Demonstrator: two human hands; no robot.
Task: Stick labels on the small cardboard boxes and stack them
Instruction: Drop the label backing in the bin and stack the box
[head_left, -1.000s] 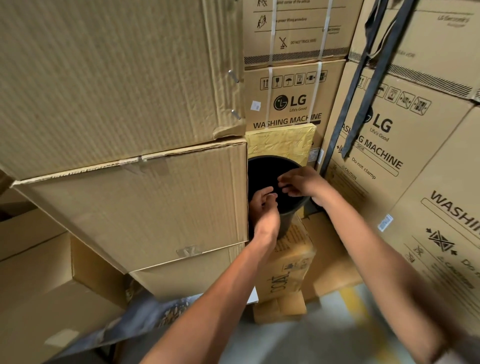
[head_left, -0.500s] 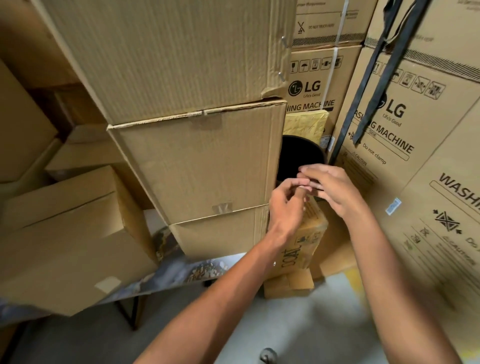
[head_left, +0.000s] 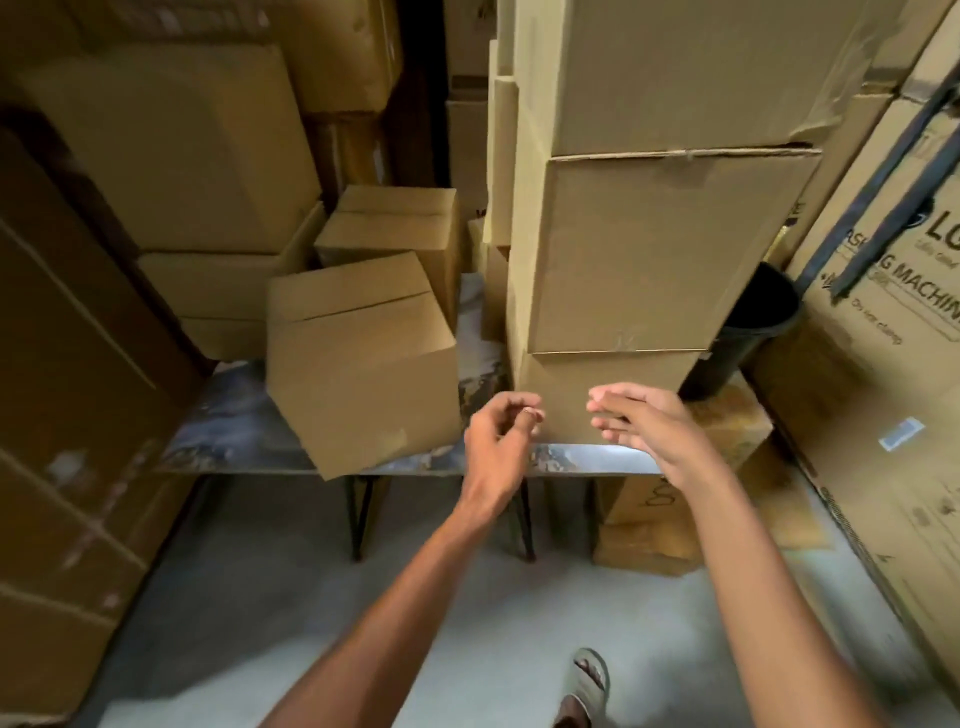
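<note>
left hand (head_left: 498, 436) fingers curled, pinching something unclear, right hand (head_left: 641, 421) fingers straight, just before bottom stacked box (head_left: 597, 384)

Bare forearms, no sleeves; a grey-green open-toed sandal (head_left: 588, 678) on one foot.

A black bin (head_left: 748, 322) stood on the right, tucked behind the stack. Beside it were big washing machine cartons (head_left: 883, 332) with printed words, and dark straps (head_left: 878, 187) hung down over them. A thin table (head_left: 228, 431) with black legs had a shiny, scuffed top. The floor (head_left: 249, 613) was grey. A foot in a sandal (head_left: 587, 680) showed at the bottom.
</note>
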